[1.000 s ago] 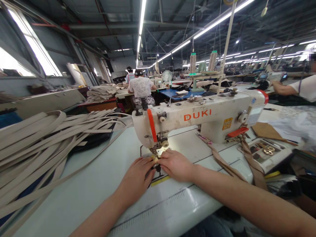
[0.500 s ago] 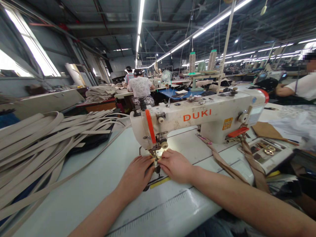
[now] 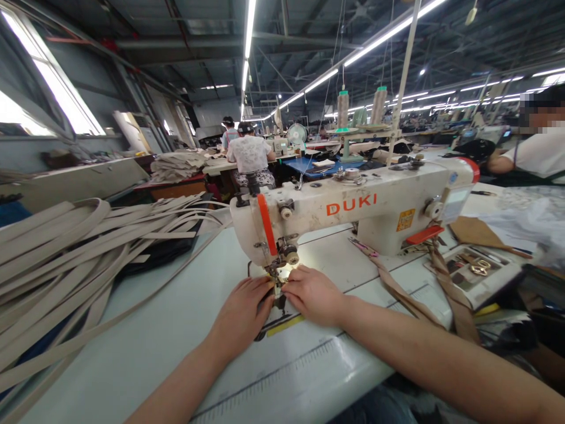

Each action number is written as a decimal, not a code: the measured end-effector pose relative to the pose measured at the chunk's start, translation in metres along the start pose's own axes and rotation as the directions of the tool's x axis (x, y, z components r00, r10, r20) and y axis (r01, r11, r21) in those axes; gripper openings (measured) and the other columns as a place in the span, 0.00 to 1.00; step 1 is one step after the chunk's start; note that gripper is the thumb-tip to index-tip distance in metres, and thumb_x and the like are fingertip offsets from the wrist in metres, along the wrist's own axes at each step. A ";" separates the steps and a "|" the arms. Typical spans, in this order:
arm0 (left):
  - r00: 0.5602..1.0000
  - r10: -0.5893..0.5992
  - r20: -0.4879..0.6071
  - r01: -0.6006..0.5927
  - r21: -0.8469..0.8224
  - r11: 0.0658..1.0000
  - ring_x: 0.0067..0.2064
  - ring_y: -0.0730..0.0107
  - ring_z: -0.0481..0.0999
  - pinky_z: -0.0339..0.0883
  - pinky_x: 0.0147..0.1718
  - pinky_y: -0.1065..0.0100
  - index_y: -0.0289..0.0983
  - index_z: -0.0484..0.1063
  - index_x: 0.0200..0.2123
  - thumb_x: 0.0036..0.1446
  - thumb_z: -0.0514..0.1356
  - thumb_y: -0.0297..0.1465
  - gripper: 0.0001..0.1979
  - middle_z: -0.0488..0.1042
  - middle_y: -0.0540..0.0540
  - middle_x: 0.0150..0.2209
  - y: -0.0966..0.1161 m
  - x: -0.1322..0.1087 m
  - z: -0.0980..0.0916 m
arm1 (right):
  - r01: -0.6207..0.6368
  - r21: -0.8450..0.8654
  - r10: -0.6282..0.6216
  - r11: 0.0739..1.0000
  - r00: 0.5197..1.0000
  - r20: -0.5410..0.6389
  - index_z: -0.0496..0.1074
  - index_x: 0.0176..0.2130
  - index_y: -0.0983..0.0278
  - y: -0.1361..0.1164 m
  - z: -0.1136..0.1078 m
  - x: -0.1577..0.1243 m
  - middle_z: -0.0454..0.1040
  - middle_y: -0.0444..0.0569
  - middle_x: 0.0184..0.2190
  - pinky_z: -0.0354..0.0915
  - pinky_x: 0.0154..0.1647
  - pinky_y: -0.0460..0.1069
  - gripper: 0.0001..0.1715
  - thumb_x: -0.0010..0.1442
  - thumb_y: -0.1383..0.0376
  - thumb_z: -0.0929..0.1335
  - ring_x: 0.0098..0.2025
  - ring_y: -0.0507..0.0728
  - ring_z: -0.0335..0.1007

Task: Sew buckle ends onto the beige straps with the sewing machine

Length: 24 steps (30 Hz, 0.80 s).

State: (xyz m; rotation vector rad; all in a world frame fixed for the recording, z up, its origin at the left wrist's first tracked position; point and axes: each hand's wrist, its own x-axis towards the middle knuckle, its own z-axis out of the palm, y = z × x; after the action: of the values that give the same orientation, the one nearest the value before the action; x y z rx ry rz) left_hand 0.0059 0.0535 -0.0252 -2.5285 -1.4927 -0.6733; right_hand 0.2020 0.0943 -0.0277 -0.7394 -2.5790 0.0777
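A white DUKI sewing machine (image 3: pixel 353 212) stands on the pale table (image 3: pixel 168 330). Both my hands rest at its needle and presser foot (image 3: pixel 279 275). My left hand (image 3: pixel 242 315) lies on the table left of the needle, fingers curled and pressed onto a small dark piece that I cannot make out. My right hand (image 3: pixel 311 293) sits right of the needle, fingertips pinched at the same spot. A yellow strip (image 3: pixel 285 324) shows on the table between my hands.
A big heap of beige straps (image 3: pixel 75 253) fills the table's left. Brown straps (image 3: pixel 441 282) hang off the right side beside a tray of metal buckles (image 3: pixel 474 268). Thread cones (image 3: pixel 343 109) stand behind. A person's arm (image 3: pixel 529 156) is at far right; other workers sit farther back.
Both hands have stayed at the needle, with only a slight shift; the view has tilted a little.
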 end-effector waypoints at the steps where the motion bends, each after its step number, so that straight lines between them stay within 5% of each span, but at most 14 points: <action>1: 1.000 -0.011 0.000 0.011 -0.006 1.000 0.46 0.58 0.76 0.69 0.49 0.53 0.36 0.74 0.43 0.61 0.50 0.32 0.15 0.78 0.40 0.44 -0.001 0.000 0.000 | -0.006 0.009 0.006 1.000 1.000 -0.010 0.73 0.36 0.65 0.001 0.000 0.000 0.72 0.50 0.34 0.59 0.43 0.50 0.15 0.65 0.65 0.60 0.39 0.57 0.63; 8: 0.991 -0.137 0.002 0.137 0.031 0.990 0.38 0.61 0.78 0.73 0.40 0.59 0.35 0.75 0.34 0.59 0.47 0.25 0.16 0.79 0.42 0.36 -0.025 0.031 0.004 | -0.196 0.160 0.217 0.967 0.967 -0.131 0.74 0.35 0.65 0.005 -0.002 -0.001 0.72 0.50 0.33 0.60 0.39 0.49 0.12 0.64 0.67 0.61 0.38 0.55 0.65; 14: 0.997 -0.056 0.051 0.054 0.036 0.998 0.39 0.67 0.77 0.71 0.39 0.62 0.33 0.75 0.33 0.63 0.39 0.25 0.24 0.78 0.50 0.36 -0.035 0.067 0.005 | -0.226 0.231 0.273 0.946 0.941 -0.200 0.74 0.34 0.65 0.012 0.000 -0.001 0.72 0.49 0.32 0.60 0.40 0.48 0.11 0.62 0.69 0.62 0.38 0.55 0.66; 21: 0.998 -0.027 0.063 0.021 0.101 0.995 0.41 0.56 0.75 0.63 0.50 0.47 0.39 0.74 0.32 0.60 0.51 0.34 0.12 0.77 0.43 0.34 -0.039 0.022 -0.012 | -0.188 0.237 0.238 0.953 0.949 -0.205 0.74 0.34 0.65 0.013 0.001 -0.001 0.73 0.50 0.33 0.61 0.40 0.48 0.11 0.62 0.68 0.62 0.38 0.55 0.66; 24: 0.994 -0.056 0.090 0.043 0.132 0.990 0.38 0.59 0.75 0.65 0.45 0.53 0.40 0.74 0.37 0.61 0.51 0.38 0.14 0.75 0.45 0.34 -0.035 -0.006 -0.022 | -0.179 0.205 0.217 0.962 0.959 -0.182 0.74 0.34 0.65 0.010 0.001 0.000 0.72 0.50 0.31 0.60 0.39 0.48 0.12 0.62 0.68 0.62 0.37 0.55 0.66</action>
State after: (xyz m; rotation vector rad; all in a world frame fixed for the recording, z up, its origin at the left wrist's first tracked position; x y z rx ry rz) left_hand -0.0331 0.0594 -0.0121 -2.4638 -1.5789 -0.4536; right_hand 0.2066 0.1034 -0.0305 -0.8842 -2.2618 0.2891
